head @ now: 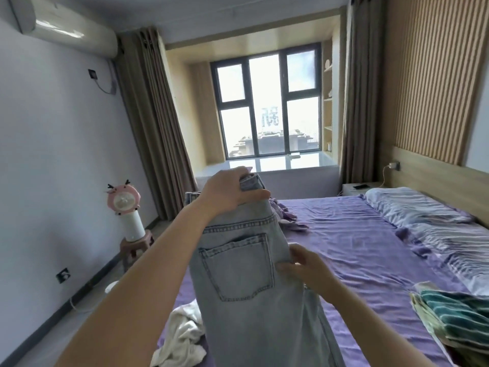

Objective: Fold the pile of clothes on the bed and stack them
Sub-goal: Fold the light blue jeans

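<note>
Hanging above the bed (357,247), the jeans (238,274) looked heavy and limp, so the left hand (227,193) gripped the waistband and the right hand (304,266) pinched their side edge.

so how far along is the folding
Done: a stack of folded clothes lies on the bed. In hand: the jeans, left hand gripping the waistband, right hand at the side. Left: the white garment and a purple one.
</note>
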